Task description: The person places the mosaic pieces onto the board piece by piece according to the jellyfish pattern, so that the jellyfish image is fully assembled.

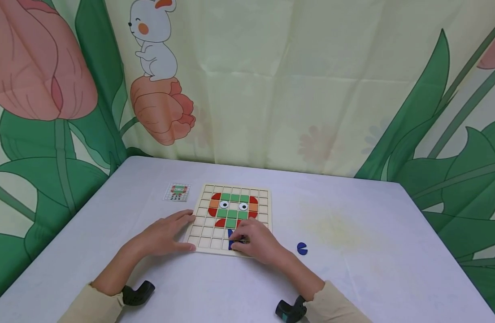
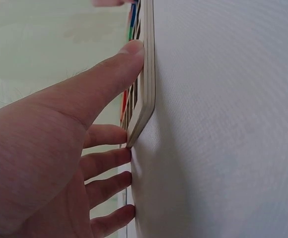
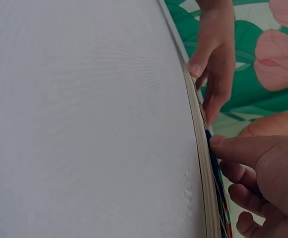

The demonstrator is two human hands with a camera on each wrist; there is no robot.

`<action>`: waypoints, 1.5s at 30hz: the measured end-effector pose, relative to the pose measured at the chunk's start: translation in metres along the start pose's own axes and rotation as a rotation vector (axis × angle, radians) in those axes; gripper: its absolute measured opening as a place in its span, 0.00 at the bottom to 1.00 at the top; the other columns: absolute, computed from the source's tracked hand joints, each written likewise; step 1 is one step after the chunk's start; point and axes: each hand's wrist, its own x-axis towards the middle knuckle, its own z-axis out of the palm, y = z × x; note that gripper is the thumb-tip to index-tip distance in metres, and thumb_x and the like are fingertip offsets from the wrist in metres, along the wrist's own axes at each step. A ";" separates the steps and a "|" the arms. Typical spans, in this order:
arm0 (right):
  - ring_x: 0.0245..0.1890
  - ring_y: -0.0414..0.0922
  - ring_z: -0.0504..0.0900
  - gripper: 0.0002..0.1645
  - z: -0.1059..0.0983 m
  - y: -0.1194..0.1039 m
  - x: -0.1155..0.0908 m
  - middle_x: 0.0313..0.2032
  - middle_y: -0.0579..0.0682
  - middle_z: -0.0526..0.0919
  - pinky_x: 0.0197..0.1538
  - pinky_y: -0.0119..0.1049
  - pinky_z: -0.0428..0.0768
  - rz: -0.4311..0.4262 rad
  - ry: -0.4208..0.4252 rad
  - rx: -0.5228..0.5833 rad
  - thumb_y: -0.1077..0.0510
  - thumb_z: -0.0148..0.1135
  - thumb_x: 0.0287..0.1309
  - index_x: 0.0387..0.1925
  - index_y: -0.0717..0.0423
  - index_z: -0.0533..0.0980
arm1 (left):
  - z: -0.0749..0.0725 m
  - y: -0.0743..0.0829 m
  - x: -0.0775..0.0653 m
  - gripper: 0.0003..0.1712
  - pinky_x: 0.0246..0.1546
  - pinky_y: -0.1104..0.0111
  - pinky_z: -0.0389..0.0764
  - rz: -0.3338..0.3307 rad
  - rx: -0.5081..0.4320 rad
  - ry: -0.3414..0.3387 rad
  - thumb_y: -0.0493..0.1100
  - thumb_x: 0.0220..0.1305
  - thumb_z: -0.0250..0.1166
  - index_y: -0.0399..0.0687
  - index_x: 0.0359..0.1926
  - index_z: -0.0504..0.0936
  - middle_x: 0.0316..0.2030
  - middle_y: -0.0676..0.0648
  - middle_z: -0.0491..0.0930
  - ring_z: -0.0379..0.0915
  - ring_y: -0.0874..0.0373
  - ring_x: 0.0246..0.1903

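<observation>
A wooden grid board [image 1: 207, 242] lies on the table, carrying a face-like pattern of green tiles [image 1: 233, 197], red rounded tiles, orange tiles and two eye tiles [image 1: 224, 204]. My left hand [image 1: 162, 235] rests at the board's left edge, thumb and fingers spread and touching it; in the left wrist view the thumb [image 2: 104, 79] lies against the edge. Over the lower right part of the board, my right hand [image 1: 257, 240] has curled fingers and pinches at a dark blue tile [image 1: 230, 246]. The fingers partly cover the blue tiles there. In the right wrist view its thumb touches blue [image 3: 213, 153].
Right of the board lies a round blue shape [image 1: 301, 248] with a wedge-shaped gap. A small pattern card [image 1: 177, 192] is at the board's upper left. White cloth covers the table [image 1: 352, 269]; a printed curtain [image 1: 312, 89] hangs behind it.
</observation>
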 end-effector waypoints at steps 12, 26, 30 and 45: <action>0.41 0.37 0.77 0.07 -0.001 -0.001 0.009 0.34 0.41 0.87 0.44 0.30 0.76 -0.038 -0.050 0.021 0.55 0.71 0.54 0.36 0.49 0.88 | 0.001 -0.001 0.000 0.49 0.63 0.44 0.67 0.004 0.000 0.006 0.64 0.49 0.71 0.45 0.67 0.68 0.71 0.42 0.61 0.58 0.42 0.70; 0.40 0.38 0.75 0.08 -0.003 0.002 0.005 0.36 0.40 0.84 0.41 0.29 0.75 0.007 -0.016 0.093 0.56 0.70 0.54 0.39 0.47 0.86 | 0.000 0.002 0.001 0.50 0.64 0.43 0.66 0.006 0.005 0.002 0.64 0.49 0.72 0.44 0.67 0.68 0.71 0.41 0.61 0.58 0.41 0.70; 0.41 0.39 0.75 0.08 -0.008 0.005 -0.001 0.36 0.40 0.84 0.41 0.29 0.77 0.041 -0.006 0.113 0.55 0.70 0.55 0.39 0.47 0.86 | -0.001 0.002 0.000 0.50 0.64 0.43 0.66 0.002 0.004 -0.001 0.64 0.48 0.72 0.44 0.67 0.68 0.71 0.41 0.61 0.58 0.41 0.70; 0.37 0.39 0.74 0.06 -0.049 0.037 -0.043 0.34 0.36 0.81 0.36 0.29 0.75 0.249 0.091 0.105 0.56 0.68 0.56 0.36 0.42 0.86 | 0.000 0.000 0.000 0.51 0.63 0.43 0.68 0.010 0.008 -0.001 0.66 0.47 0.72 0.45 0.67 0.68 0.71 0.41 0.62 0.59 0.40 0.69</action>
